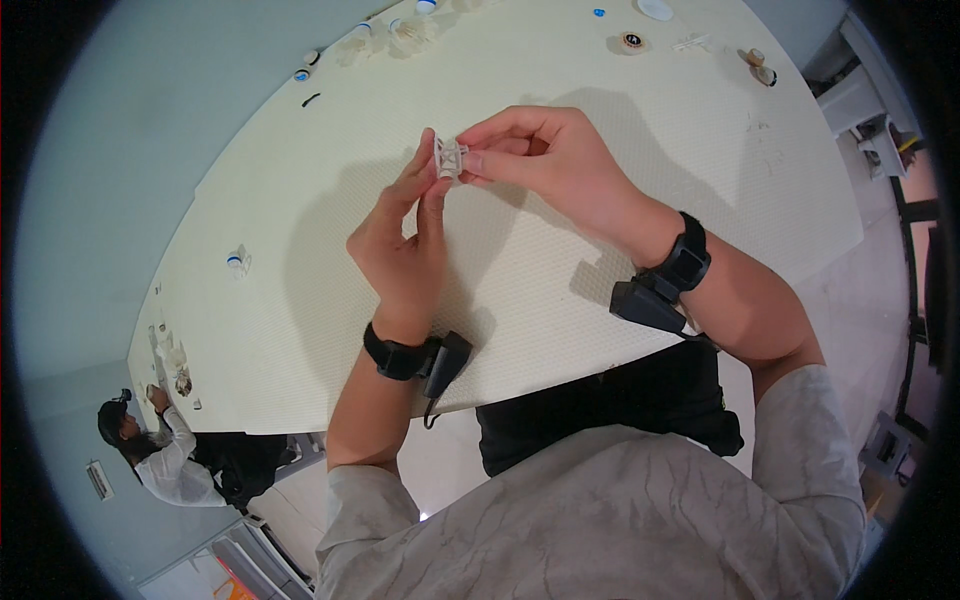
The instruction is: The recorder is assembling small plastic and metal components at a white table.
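The left hand [400, 240] and the right hand [545, 160] meet above the worktop [560, 260], both pinching a small clear plastic piece [450, 157] with a lattice-like frame; left fingertips grip its left edge, the right thumb and forefinger its right. Each wrist wears a black strap with a boxy device. The worktop is cream, finely dimpled and curved at its edge, with small parts [632, 42] scattered along the far side. Another person [165, 455] sits at its lower left corner by a pale grey wall.

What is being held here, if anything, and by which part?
A small clear plastic piece, pinched between both hands: left hand fingertips on its left side, right hand thumb and forefinger on its right edge.
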Demonstrator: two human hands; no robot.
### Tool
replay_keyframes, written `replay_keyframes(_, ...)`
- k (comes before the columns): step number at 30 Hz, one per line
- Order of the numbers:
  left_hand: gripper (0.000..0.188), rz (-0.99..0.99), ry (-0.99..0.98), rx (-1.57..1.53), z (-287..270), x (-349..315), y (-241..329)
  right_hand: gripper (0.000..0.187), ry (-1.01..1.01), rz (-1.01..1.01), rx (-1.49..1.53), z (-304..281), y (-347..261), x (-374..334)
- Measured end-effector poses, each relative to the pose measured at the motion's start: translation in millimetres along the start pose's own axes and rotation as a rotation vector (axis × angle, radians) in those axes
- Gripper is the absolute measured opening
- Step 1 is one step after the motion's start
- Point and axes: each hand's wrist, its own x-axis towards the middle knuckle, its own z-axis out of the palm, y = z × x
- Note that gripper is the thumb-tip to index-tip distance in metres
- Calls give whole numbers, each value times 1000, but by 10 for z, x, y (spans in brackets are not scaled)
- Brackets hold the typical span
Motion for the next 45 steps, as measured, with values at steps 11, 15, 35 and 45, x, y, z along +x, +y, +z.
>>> replay_keyframes(11,23,321,6,143,31,71,91,28,6,178,465,58,-37,-80)
replay_keyframes(15,26,438,-21,203,25,117,103,29,-43,192,520,4,-16,-89)
replay_keyframes(35,41,-54,-177,-336,-100,137,-77,26,-73,-34,-67,-98,-22,40)
replay_keyframes(45,44,41,-124,-366,-55,165,-63,32,-154,-84,-123,-99,-72,32)
